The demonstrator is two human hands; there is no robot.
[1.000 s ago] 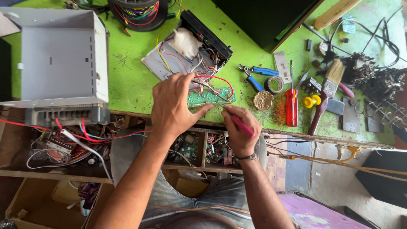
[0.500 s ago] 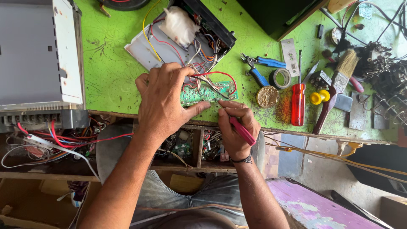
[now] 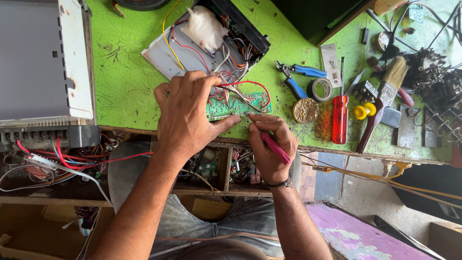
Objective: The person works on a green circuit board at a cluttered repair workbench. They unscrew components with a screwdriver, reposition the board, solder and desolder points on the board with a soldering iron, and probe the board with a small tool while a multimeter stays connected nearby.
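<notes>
The left hand [image 3: 185, 120] is pressing the green board [image 3: 236, 105] flat on the worktop [image 3: 125, 82], fingers spread, steadying it. The right hand [image 3: 269, 144], fingers clamped on a pink tool [image 3: 275, 148], is touching its tip to the board's near edge. Wires [image 3: 240, 86] are crowding in at 12 o'clock; pliers [image 3: 296, 79] and a screwdriver [image 3: 340, 115] are lying at 3 o'clock.

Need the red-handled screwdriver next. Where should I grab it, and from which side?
Grip the red-handled screwdriver around the middle of its thick red handle, coming straight down from above. It lies flat on the green bench, shaft pointing away from the edge, with a round tin close on one side and a yellow knob on the other, so a side approach looks cramped.
</notes>
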